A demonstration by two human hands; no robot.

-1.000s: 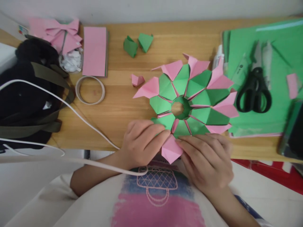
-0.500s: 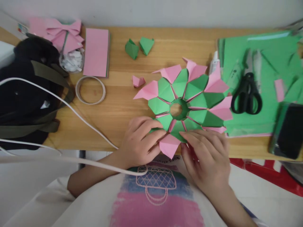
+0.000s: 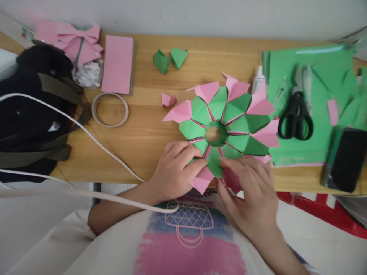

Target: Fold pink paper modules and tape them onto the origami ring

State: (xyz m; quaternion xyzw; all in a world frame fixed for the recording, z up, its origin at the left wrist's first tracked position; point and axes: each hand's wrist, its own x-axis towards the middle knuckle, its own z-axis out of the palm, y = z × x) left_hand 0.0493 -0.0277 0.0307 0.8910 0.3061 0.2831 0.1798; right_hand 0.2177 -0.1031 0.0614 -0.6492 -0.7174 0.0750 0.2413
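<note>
From where I'm standing, the wooden table (image 3: 143, 152) runs right across, with a black bag (image 3: 25, 126) at its left end and green paper sheets (image 3: 298, 151) towards the right. Between them, at the table's near edge, lies the pink-and-green folded-paper ring (image 3: 235, 124), its open centre showing wood. The person's right hand (image 3: 252, 187) pinches a pink flap on its near side between thumb and fingers; the left hand (image 3: 179, 170), fingers curled, grips the near-left rim, its thumb hard to make out. A pink paper stack (image 3: 118, 64) sits far left, the phone (image 3: 346, 159) near right, black-handled scissors (image 3: 296, 114) on the sheets, a tape roll (image 3: 93, 110) below the stack. Smallest are two green folded pieces (image 3: 179, 57) and one pink folded piece (image 3: 168, 99), beyond the ring.
</note>
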